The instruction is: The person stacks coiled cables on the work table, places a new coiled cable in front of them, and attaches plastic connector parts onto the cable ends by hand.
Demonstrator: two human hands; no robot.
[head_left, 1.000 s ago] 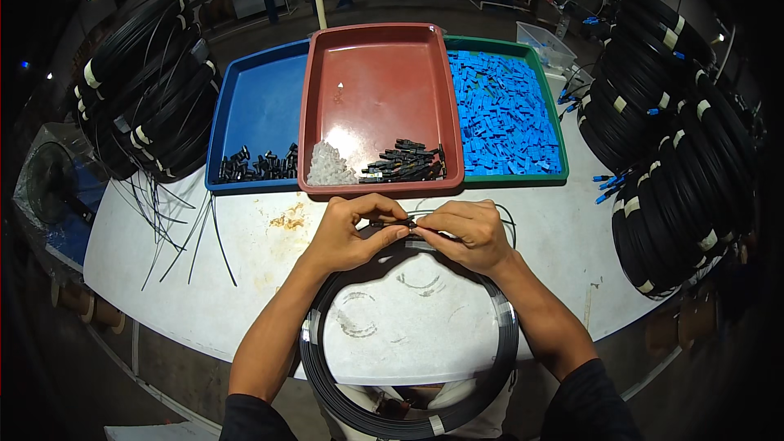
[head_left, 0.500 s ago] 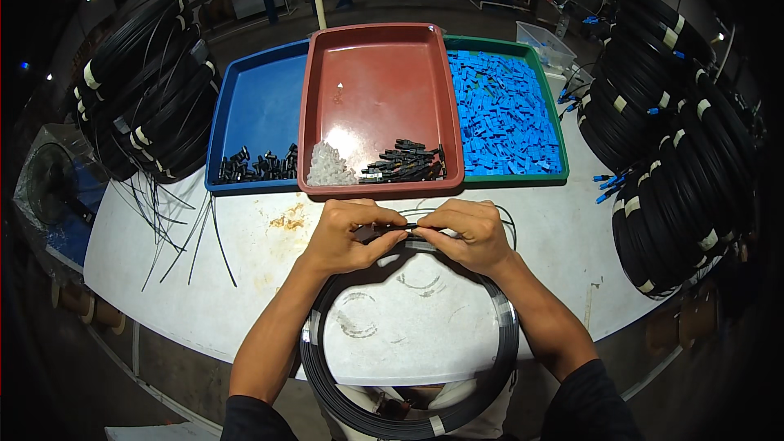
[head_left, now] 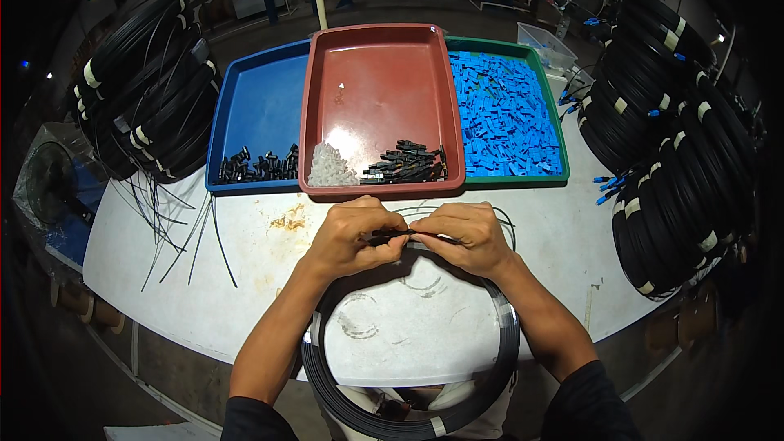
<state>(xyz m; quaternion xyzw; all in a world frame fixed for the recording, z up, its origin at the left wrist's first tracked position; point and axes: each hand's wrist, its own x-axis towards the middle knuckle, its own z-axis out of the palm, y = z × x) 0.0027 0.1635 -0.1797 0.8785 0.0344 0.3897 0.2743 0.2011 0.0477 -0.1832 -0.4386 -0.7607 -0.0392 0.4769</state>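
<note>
Over the near part of the white table (head_left: 416, 318), my two hands meet fingertip to fingertip. My left hand (head_left: 351, 233) pinches a slim black connector part (head_left: 389, 233), mostly covered by the fingers. Against it, my right hand (head_left: 467, 233) grips the black cable (head_left: 434, 237) between thumb and fingers. Whether the two parts are joined cannot be seen. Below lies a coil of black cable (head_left: 508, 343), bound with pale tape, partly on the table and partly over my lap. A loop of its loose end shows behind my right hand.
A red tray (head_left: 380, 73) with white and black small parts overlaps a blue tray (head_left: 261, 106) of black pieces and a green tray (head_left: 563, 147) full of blue connectors. Cable coils stand stacked at left (head_left: 155, 90) and right (head_left: 678, 196).
My fingertips have shifted slightly around the black connector part, and the right fingers now curl more over the cable. The coil and trays look nearly the same.
</note>
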